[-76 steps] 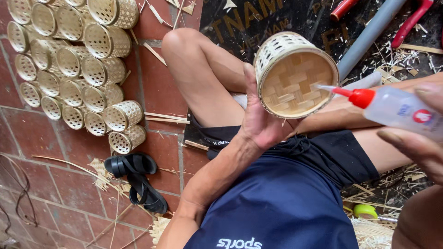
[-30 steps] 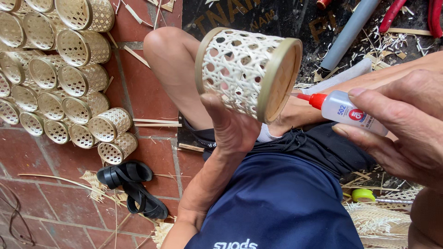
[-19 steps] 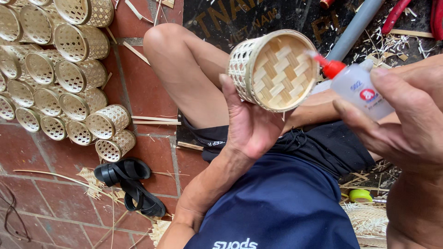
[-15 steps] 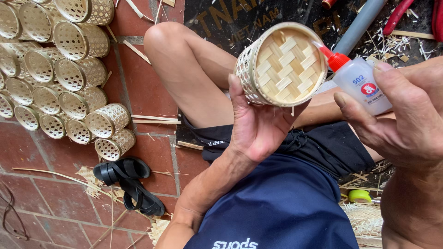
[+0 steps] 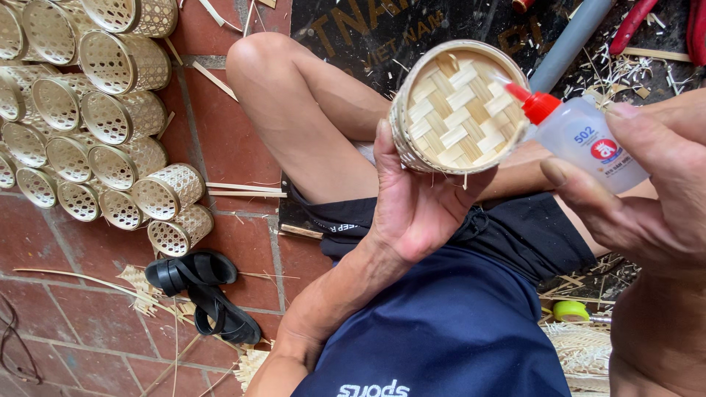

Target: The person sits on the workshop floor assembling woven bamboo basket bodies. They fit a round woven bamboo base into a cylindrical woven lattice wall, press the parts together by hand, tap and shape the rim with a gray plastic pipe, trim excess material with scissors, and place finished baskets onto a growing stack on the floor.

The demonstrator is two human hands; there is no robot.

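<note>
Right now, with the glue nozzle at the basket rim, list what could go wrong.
1. The left hand grips the woven basket with fingers close behind the rim where the red nozzle of the glue bottle touches; glue could run onto the skin.
2. The basket's base is open weave, so glue may seep through the gaps.
3. The basket is held above a bare knee and dark shorts; drips could land there.

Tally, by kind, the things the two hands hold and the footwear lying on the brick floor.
Woven bamboo basket, in the left hand: 1
Glue bottle with red nozzle, in the right hand: 1
Black sandals: 2
Total: 4
</note>
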